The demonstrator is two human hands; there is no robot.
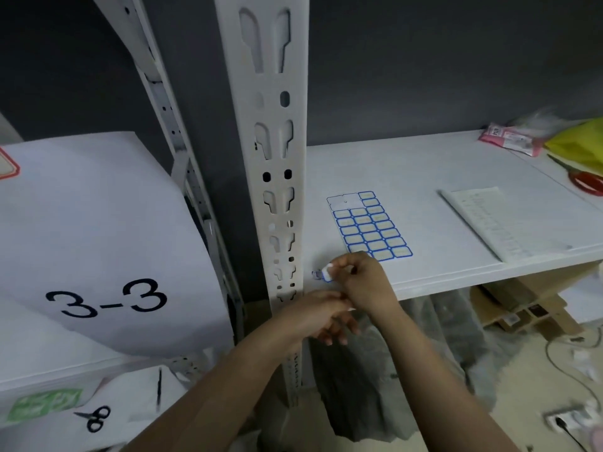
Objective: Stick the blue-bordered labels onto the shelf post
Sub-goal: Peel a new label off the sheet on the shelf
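A white slotted shelf post (277,164) rises up the middle of the view. A sheet of blue-bordered labels (372,228) lies flat on the white shelf (424,171) to the post's right, with a few spaces at its top left peeled bare. My right hand (362,282) pinches one small blue-bordered label (327,274) just right of the post, above the shelf's front edge. My left hand (316,316) sits below it with curled fingers, fingertips meeting the right hand; what it holds is hidden.
A white ruler-like strip (483,220) lies on the shelf to the right. Red-handled scissors (587,182), a yellow bag (580,141) and a pink packet (509,140) crowd the far right corner. A white package marked 3-3 (104,256) fills the left shelf.
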